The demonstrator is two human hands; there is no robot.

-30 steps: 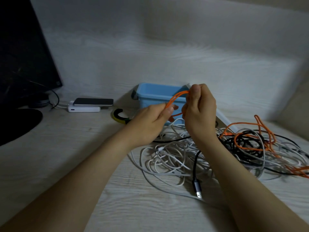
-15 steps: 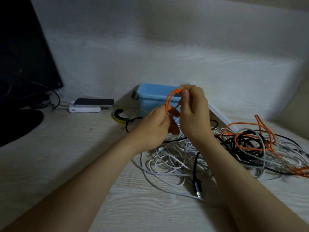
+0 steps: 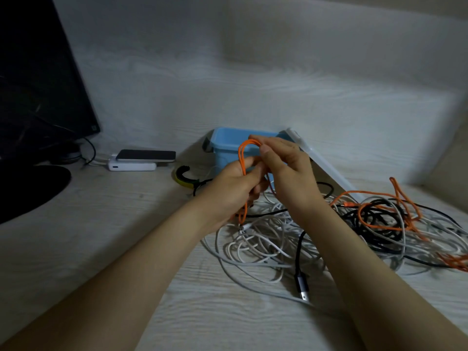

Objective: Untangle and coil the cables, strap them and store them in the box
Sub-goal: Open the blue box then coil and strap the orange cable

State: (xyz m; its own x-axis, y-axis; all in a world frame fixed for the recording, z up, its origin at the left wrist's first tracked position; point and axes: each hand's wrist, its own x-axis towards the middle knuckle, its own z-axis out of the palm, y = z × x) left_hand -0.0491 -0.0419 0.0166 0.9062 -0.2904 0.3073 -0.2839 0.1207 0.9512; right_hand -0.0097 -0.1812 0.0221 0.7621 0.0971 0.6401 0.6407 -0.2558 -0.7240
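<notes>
Orange cable (image 3: 242,158) loops stand just before the blue box (image 3: 228,141), above the tangled pile (image 3: 266,244). The left hand (image 3: 233,191) clamps their middle, and the right hand (image 3: 287,168) pinches the top. If a tail is caught in the pile, pulling could tighten knots and spring the loops.

Box (image 3: 229,141) partly behind right hand (image 3: 286,173); monitor (image 3: 38,84) cut off L; cable pile (image 3: 374,224) cut off R.
</notes>
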